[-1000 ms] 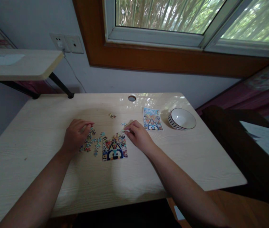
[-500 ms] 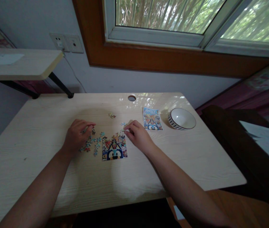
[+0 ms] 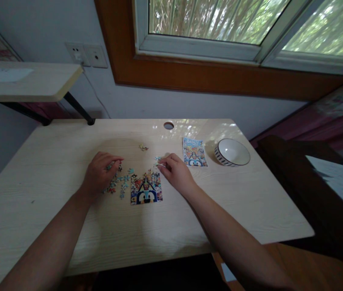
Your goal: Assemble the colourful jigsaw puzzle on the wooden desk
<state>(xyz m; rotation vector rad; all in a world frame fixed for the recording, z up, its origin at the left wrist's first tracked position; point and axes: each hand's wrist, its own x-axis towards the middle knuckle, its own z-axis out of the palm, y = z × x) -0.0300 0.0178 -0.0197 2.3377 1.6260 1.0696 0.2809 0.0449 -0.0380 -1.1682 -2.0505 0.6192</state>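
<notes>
Partly built puzzle (image 3: pixel 146 193) on the bench (image 3: pixel 113 238)

Left hand (image 3: pixel 101 171) curls over loose pieces (image 3: pixel 123 188) left of the puzzle; right hand (image 3: pixel 176 170) pinches at its upper right corner; cannot tell whether either grips anything.

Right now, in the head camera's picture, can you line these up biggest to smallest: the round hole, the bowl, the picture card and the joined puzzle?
1. Joined puzzle and bowl: too alike to rank, and the puzzle sits nearer the camera.
2. Picture card
3. Round hole
</notes>
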